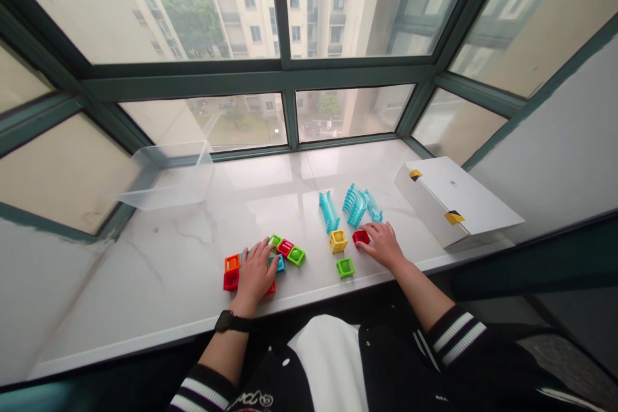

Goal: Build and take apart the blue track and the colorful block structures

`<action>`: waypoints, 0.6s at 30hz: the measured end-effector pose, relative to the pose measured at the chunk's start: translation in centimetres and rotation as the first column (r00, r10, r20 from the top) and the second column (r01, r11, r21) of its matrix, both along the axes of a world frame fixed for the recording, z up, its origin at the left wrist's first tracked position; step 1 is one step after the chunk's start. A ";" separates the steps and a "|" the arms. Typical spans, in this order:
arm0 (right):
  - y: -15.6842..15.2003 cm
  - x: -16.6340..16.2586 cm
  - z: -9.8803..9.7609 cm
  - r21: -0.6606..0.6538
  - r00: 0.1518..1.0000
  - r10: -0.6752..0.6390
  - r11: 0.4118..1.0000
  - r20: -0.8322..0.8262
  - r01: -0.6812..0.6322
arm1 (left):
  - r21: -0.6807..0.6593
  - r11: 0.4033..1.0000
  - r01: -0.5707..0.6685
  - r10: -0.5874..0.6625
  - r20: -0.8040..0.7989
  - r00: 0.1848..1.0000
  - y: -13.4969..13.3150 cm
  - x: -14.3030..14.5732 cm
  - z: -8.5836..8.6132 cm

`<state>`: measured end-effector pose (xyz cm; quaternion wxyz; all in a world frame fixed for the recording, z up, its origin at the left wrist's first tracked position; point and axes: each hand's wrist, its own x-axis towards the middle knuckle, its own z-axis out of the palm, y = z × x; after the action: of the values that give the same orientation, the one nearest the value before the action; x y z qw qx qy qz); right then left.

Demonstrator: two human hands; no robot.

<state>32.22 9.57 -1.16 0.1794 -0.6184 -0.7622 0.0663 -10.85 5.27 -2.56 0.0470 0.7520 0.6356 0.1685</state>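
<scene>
My left hand (255, 270) lies over a cluster of hollow toy blocks, fingers stretched and resting on them. Around it show an orange block (232, 262), a red block (231, 280) and a blue block (277, 263); the blocks under the palm are hidden. Beside its fingertips runs a short row of green, red and green blocks (286, 248). My right hand (382, 245) has its thumb and fingers around a single red block (360, 238) on the ledge. Just left of that are a yellow block (338, 241) and a green block (346, 268).
Behind the blocks lie a straight translucent blue track piece (329, 211) and curved blue track pieces (355, 205). A clear plastic bin (178, 188) stands at the left by the window. At the right sits a white box (458, 199) with yellow-black tabs. The white ledge (159, 309) ends at my body.
</scene>
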 end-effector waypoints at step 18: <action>-3.9 -12.6 7.9 0.010 0.791 0.467 0.863 -0.396 -0.505 | -0.001 1.000 0.004 -0.004 0.028 1.000 -0.2 0.2 0.2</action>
<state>19.66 5.71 6.73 0.2725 -0.3840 -0.8409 0.2667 -10.69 5.04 -2.34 0.0566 0.7507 0.6336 0.1783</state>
